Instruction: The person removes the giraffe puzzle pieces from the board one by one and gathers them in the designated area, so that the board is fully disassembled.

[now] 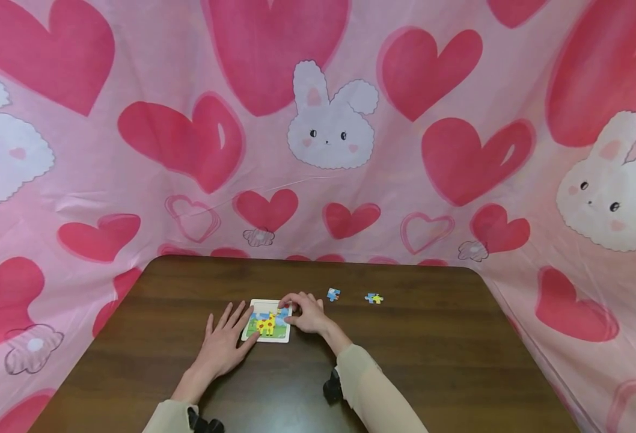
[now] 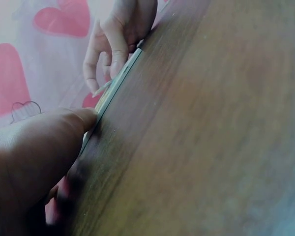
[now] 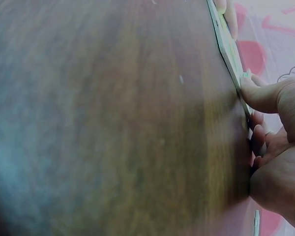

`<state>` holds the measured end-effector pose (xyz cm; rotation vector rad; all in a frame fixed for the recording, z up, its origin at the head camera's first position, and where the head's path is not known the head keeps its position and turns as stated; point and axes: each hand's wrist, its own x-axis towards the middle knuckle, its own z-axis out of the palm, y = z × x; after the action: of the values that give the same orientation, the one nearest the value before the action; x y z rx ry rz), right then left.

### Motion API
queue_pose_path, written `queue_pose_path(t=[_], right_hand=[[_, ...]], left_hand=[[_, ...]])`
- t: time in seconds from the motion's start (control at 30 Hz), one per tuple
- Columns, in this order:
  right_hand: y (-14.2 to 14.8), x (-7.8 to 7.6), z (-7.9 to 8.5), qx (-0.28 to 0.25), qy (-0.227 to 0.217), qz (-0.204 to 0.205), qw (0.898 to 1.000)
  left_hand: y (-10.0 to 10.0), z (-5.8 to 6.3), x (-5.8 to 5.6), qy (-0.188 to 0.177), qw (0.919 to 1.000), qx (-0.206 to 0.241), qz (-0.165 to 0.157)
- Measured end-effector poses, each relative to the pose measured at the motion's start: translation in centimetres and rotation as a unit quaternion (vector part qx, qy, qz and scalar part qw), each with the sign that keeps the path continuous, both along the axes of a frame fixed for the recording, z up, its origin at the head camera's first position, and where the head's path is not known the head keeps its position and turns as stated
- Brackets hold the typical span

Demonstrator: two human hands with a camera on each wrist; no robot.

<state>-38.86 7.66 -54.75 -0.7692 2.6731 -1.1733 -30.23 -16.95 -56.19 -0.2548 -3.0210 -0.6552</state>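
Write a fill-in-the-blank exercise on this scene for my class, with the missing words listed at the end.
1. The puzzle tray shows a yellow, spotted animal: a ____.
2. The person's ____ hand pinches a puzzle piece.
3. Loose pieces lying on the table, away from the tray, number ____.

Missing words: giraffe; right; two.

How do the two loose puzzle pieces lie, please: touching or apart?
Apart: the head view shows bare table between the blue-and-white piece and the blue-and-yellow piece.
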Motion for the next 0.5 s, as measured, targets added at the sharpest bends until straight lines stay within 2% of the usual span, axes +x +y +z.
queue_pose_path(t=[0.33,0.5], right_hand=[[0.06,-0.15,0.43,-0.023,0.012,-0.001,1.000],[0.40,0.12,-0.05,-0.026,0.011,0.006,1.000]], left_hand=[[-0.06,0.24,-0.32,0.014,0.9999,-0.006,0.000],[0.04,-0.10,-0.21,-0.003,1.0000,-0.004,-0.002]])
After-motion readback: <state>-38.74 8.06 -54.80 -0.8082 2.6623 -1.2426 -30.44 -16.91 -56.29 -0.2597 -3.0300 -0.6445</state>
